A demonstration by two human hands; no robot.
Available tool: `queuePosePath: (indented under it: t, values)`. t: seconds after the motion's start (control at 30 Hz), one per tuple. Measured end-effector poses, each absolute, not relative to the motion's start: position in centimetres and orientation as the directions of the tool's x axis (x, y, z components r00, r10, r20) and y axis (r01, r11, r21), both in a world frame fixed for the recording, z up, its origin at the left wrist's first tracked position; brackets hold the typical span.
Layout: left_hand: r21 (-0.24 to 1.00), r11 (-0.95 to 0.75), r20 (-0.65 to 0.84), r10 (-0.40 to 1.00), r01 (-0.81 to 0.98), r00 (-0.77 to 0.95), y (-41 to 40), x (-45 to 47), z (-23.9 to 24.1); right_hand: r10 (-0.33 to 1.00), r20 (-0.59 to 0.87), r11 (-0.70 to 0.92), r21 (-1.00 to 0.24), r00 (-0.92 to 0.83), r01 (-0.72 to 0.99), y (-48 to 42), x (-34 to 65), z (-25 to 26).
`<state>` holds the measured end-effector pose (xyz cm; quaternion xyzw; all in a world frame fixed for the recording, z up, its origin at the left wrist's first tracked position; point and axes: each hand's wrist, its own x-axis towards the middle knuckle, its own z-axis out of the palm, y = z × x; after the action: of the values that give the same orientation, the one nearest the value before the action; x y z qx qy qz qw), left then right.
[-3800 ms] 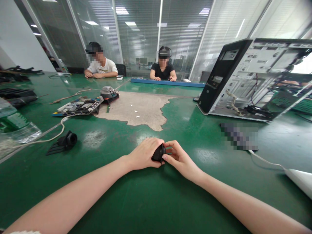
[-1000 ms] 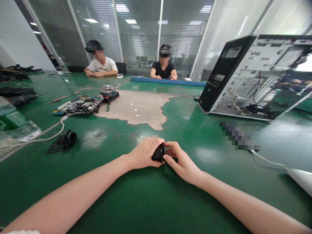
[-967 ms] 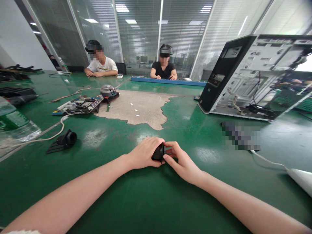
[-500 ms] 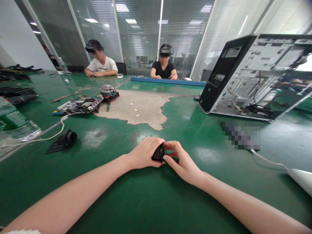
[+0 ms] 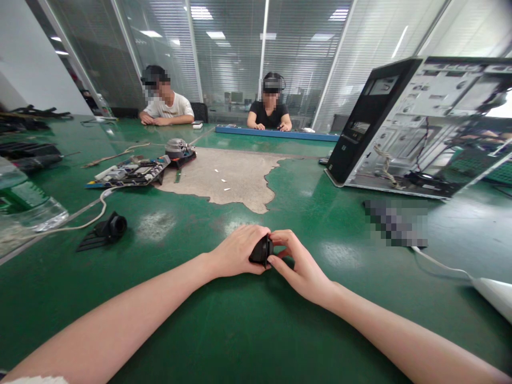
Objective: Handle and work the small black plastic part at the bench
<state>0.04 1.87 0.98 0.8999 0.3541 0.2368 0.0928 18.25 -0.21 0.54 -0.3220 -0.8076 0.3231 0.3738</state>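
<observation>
Between both hands, just above or on the green table (image 5: 256, 330), is a small black plastic part (image 5: 260, 252) with a flared edge; its exact kind does not show. My left hand (image 5: 237, 249) wraps round it from the left, its fingers mostly hidden behind it. From the right, my right hand (image 5: 298, 261) pinches the part's flanged edge between thumb and fingertips. Further left lies another black plastic piece (image 5: 106, 230) with a round socket and a flat, slatted foot, touched by neither hand.
An open computer case (image 5: 352, 128) stands at the right. A circuit board (image 5: 128, 172) and a cooling fan (image 5: 180, 150) lie left of a bare patch (image 5: 228, 170). Plastic bottle (image 5: 30, 200) at left; a white cable (image 5: 444, 262) at right. Two people (image 5: 170, 106) sit across the table.
</observation>
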Motion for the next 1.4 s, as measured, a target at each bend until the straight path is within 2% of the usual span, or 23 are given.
queuePosePath:
  t: [0.17, 0.4, 0.67, 0.93, 1.23, 1.4]
  values:
    - [0.340, -0.729, 0.358, 0.685, 0.594, 0.635, 1.89, -0.02, 0.98, 0.788, 0.281, 0.500, -0.812, -0.548, 0.302, -0.16, 18.23, 0.49]
    - [0.330, -0.736, 0.359, 0.676, 0.590, 0.643, 1.81, -0.07, 1.16, 0.716, 0.435, 0.653, -0.695, -0.546, 0.303, -0.38, 18.43, 0.87]
    - [0.336, -0.729, 0.354, 0.684, 0.596, 0.638, 1.84, -0.05, 1.11, 0.779, 0.291, 0.521, -0.794, -0.555, 0.315, -0.22, 18.28, 0.53]
    - [0.333, -0.738, 0.367, 0.674, 0.586, 0.641, 1.80, -0.05, 1.14, 0.718, 0.447, 0.660, -0.682, -0.533, 0.317, -0.43, 18.32, 0.81]
    - [0.337, -0.729, 0.357, 0.684, 0.596, 0.636, 1.84, -0.06, 1.01, 0.786, 0.308, 0.521, -0.798, -0.537, 0.304, -0.12, 18.27, 0.54]
    - [0.337, -0.731, 0.362, 0.682, 0.593, 0.635, 1.84, 0.02, 1.05, 0.763, 0.415, 0.587, -0.766, -0.496, 0.261, -0.23, 18.23, 0.54]
